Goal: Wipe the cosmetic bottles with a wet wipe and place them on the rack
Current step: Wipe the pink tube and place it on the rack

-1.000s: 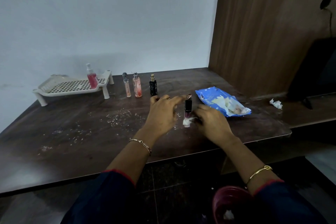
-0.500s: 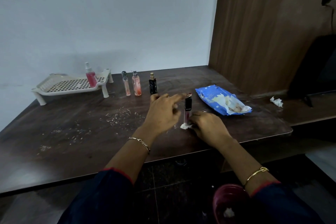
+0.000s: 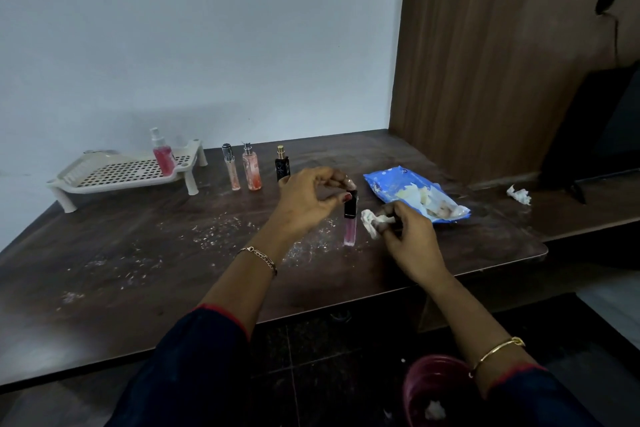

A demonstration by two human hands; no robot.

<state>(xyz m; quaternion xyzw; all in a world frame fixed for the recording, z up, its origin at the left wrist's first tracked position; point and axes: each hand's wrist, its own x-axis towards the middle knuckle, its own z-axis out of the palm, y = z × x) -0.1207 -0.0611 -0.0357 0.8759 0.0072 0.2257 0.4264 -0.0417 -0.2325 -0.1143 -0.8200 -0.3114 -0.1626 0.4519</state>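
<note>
My left hand (image 3: 308,199) pinches the black cap of a slim pink tube bottle (image 3: 349,222), held upright just above the dark table (image 3: 138,270). My right hand (image 3: 408,232) grips a crumpled white wet wipe (image 3: 372,220) just right of the tube, apart from it. A white perforated rack (image 3: 128,173) stands at the back left with a pink spray bottle (image 3: 162,154) on it. Three more bottles stand beside the rack: a thin clear one (image 3: 231,168), a peach one (image 3: 251,170) and a black one (image 3: 282,165).
A blue wet wipe pack (image 3: 391,184), open, lies right of my hands. A used wipe (image 3: 518,194) lies on the lower shelf at the right. A red bin (image 3: 436,392) with wipe scraps sits under the table edge. White crumbs speckle the tabletop.
The wipe has come off the tube's lower end: my right hand drew it slightly right and up. The pink tube is now fully visible, lifted a little by my left hand.
</note>
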